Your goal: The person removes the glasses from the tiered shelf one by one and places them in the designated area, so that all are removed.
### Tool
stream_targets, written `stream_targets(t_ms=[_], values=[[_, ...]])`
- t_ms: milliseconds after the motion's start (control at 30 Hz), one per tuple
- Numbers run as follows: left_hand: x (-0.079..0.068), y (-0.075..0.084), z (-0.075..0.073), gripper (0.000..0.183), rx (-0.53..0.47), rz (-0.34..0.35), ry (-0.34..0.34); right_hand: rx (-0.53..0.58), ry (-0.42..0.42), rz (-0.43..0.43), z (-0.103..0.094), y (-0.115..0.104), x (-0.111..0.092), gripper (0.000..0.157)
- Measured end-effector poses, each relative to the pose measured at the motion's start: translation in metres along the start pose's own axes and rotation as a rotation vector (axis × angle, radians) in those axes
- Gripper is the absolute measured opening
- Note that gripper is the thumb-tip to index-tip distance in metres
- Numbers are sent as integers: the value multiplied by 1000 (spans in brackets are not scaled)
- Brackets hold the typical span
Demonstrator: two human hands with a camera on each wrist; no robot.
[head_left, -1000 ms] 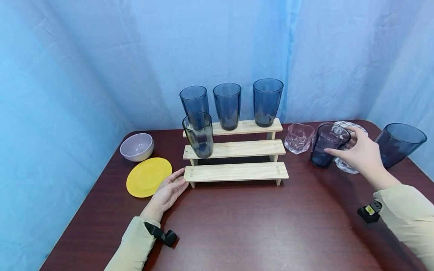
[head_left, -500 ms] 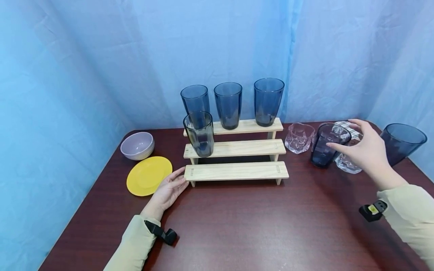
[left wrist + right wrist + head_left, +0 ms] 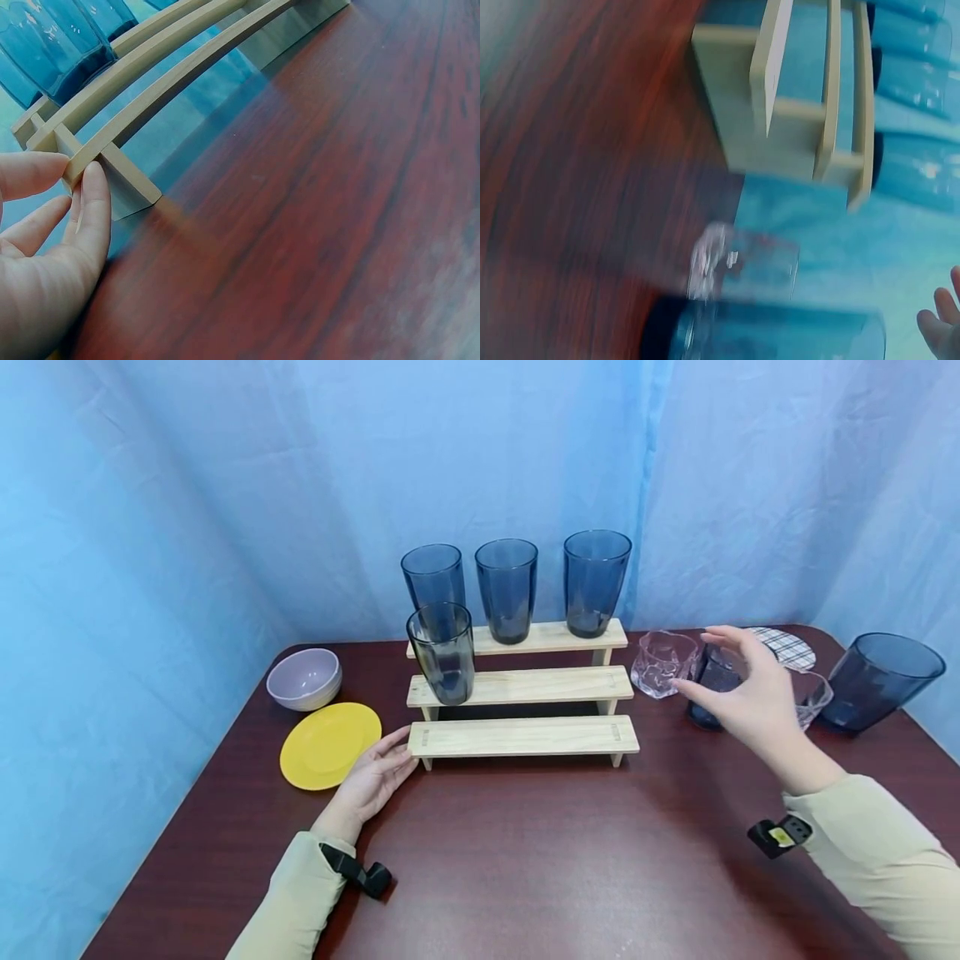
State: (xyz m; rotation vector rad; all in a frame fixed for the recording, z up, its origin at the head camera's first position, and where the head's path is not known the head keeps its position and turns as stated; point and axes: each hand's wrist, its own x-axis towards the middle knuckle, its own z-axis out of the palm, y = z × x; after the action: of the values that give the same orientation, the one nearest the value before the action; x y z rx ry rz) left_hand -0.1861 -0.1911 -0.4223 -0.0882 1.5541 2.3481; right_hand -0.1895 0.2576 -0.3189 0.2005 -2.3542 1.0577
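My left hand (image 3: 375,781) pinches the left end of the lowest board of a three-step wooden display stand (image 3: 525,737); in the left wrist view, the thumb lies above the board and the fingers (image 3: 94,202) below. Tinted tall glasses stand on the stand: three on the top step, including the middle one (image 3: 507,593), and one glass (image 3: 444,660) at the left of the middle step. My right hand (image 3: 753,693), thumb and fingers spread, is over a dark tinted glass (image 3: 705,720) on the table and partly hides it. The right wrist view shows this glass (image 3: 780,334) upright beside a clear glass (image 3: 750,262).
Right of the stand is a clear wavy glass (image 3: 663,664). Another clear glass (image 3: 810,697), a checked round plate or mat (image 3: 787,649) and a tall tinted glass (image 3: 877,681) lie further right. A yellow plate (image 3: 330,746) and lilac bowl (image 3: 305,679) are at left.
My right hand drew slightly right, then moved left across the front of the dark glass. That glass stays in place. The left hand keeps its hold on the board.
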Motion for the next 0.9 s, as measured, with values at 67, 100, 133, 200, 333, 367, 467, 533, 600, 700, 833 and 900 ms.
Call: stream_targets(t_ms=[67, 100, 133, 200, 333, 367, 467, 533, 600, 700, 833, 900], values=[[0, 0, 1, 60, 2, 8, -5, 35, -18, -15, 8, -7, -1, 68], [1, 0, 1, 60, 5, 12, -7, 49, -27, -18, 12, -10, -1, 68], [1, 0, 1, 60, 5, 14, -10, 62, -35, -18, 16, -13, -1, 68], [1, 1, 1, 59, 9, 16, -12, 89, -44, -25, 24, -17, -1, 68], [0, 1, 1, 59, 8, 11, -9, 142, -72, -42, 38, -24, -1, 68], [0, 1, 1, 59, 7, 8, -7, 151, -83, -44, 42, -26, -1, 68], [0, 1, 2, 59, 8, -1, -1, 185, -135, -36, 52, -31, -1, 70], [0, 1, 2, 59, 12, -6, 2, 200, -180, -20, 59, -34, -1, 73], [0, 1, 2, 59, 22, -6, 3, 209, -229, 7, 66, -39, 1, 77], [-1, 1, 2, 59, 31, -5, 4, 216, -277, 36, 78, -47, 3, 81], [-1, 2, 2, 59, 35, -7, 6, 241, -313, 55, 95, -56, 6, 84], [-1, 2, 2, 59, 37, -10, 5, 256, -334, 68, 104, -60, 7, 85]])
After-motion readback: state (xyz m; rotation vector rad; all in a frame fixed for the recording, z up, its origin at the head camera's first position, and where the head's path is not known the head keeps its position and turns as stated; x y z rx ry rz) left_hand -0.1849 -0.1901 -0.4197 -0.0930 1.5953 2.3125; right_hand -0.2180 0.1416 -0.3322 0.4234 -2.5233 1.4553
